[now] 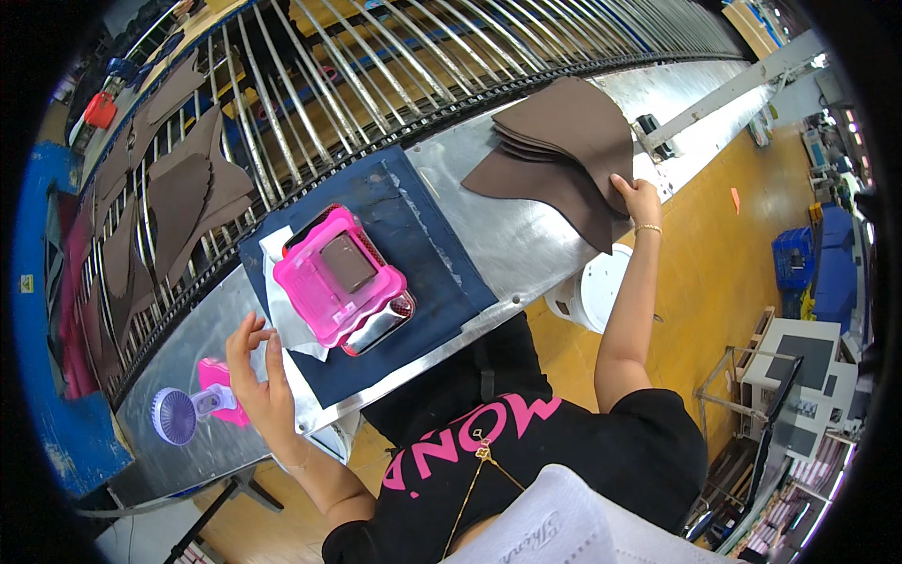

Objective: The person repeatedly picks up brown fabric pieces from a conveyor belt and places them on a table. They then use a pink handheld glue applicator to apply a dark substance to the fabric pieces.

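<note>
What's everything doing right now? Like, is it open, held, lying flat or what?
Brown stack, fanned unevenly, being held at its edge
Right hand, gripping that edge
Left hand, open, holding nothing
Pink tray, holding a small brown block
Blue sheet, spread flat, partly covered
Purple fan, spinning or stopped: can't tell

Bright, even light cast | glare thrown back by metal table point(507, 235), strongest toward upper right | shadows kept soft | centre sharply rendered | straight edges bowed, corners blacked out | red-pink fabric point(73, 320) at left rim seemingly blurred, detail poorly resolved
</note>
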The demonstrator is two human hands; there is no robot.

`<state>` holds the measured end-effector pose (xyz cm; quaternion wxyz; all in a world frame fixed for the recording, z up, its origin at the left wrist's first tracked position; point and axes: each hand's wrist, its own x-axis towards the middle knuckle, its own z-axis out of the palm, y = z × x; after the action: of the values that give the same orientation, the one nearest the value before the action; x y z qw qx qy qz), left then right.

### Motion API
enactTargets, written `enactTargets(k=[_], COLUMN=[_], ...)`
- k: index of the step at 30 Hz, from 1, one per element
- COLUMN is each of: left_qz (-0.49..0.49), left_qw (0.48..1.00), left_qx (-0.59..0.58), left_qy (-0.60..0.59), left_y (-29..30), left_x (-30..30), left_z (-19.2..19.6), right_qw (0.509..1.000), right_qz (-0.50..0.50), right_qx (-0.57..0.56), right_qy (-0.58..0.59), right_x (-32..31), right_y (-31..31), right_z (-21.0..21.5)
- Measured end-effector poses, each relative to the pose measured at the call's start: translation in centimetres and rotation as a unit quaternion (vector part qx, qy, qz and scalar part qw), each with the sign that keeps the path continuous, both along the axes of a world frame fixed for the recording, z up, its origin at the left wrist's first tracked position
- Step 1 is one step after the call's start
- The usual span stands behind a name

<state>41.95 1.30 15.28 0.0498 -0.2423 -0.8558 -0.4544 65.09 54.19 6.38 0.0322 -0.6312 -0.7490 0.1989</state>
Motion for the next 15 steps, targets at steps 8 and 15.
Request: enactTargets(k=[8,15], left_qz=[-0.012,-0.035], left_qw=[0.998,0.988], left_qx=[0.017,0.134], left_qy=[0.053,0.074], left_y=[1.1,5.7], left_x=[-1.8,-6.4], left_z=[2.5,4.0], right_qw=[0.939,0.774], right_qz=[0.132,0.325], right_qx=[0.194,0.138], right_qy=[0.251,0.526], right_x=[-6.2,-12.2], right_y=[-8.8,-17.2], right_z=[10.3,19.4])
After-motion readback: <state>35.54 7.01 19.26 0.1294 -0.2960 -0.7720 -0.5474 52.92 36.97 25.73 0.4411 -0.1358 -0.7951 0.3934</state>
